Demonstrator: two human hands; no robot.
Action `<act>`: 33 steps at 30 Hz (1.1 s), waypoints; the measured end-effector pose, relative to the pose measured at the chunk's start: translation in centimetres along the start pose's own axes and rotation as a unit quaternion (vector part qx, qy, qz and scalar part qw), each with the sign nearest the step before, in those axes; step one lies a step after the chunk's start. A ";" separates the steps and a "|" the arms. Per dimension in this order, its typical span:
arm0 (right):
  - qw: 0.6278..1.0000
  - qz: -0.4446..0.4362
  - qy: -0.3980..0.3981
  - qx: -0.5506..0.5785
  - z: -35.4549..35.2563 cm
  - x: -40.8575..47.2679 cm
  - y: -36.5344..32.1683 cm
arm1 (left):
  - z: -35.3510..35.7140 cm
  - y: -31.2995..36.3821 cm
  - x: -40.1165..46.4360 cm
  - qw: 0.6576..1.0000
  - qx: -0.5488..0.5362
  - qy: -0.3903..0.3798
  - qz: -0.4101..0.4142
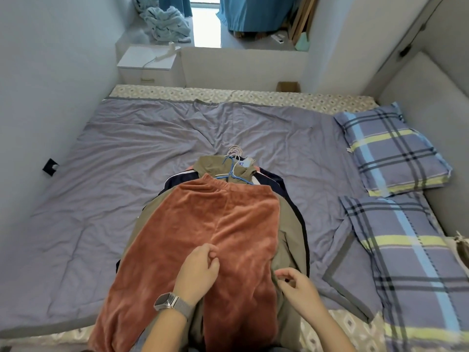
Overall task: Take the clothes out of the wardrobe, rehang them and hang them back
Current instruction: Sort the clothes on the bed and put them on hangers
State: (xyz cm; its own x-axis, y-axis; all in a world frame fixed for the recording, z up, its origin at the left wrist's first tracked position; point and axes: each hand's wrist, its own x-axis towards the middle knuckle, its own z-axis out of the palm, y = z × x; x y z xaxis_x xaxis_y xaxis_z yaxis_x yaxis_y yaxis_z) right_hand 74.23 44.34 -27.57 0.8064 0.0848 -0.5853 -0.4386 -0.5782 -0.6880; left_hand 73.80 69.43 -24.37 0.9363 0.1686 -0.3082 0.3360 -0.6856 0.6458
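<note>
A pile of clothes lies on the bed [127, 174] in front of me. On top are rust-orange fleece trousers [203, 224], under them an olive garment [289, 224] and dark navy clothes [276, 179]. A blue hanger [232, 174] and pale hanger hooks [234, 149] stick out at the pile's far end. My left hand [199, 269], with a watch on the wrist, hovers over the orange trousers, fingers loosely curled and holding nothing. My right hand [297, 283] is at the trousers' right edge above the olive garment, fingers loosely curled with nothing in them.
Two plaid pillows [390, 148] [411, 252] lie along the bed's right side by a padded headboard [431, 97]. A white nightstand [147, 64] stands beyond the far left corner. The left wall [50, 85] runs close along the bed.
</note>
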 end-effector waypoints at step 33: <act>0.984 0.134 0.037 0.115 -1.0 33.8 -6.2 | 6.2 -2.9 -3.9 0.943 -0.099 0.132 -0.291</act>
State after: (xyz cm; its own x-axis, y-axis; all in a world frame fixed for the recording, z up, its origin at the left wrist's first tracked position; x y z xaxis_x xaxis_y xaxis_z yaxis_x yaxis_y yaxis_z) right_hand 104.62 49.95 -42.63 0.6731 -0.1096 -0.7314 -0.7100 -0.3728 -0.5974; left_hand 68.58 66.39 -29.39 0.5720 0.6633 -0.4825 0.7884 -0.2824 0.5465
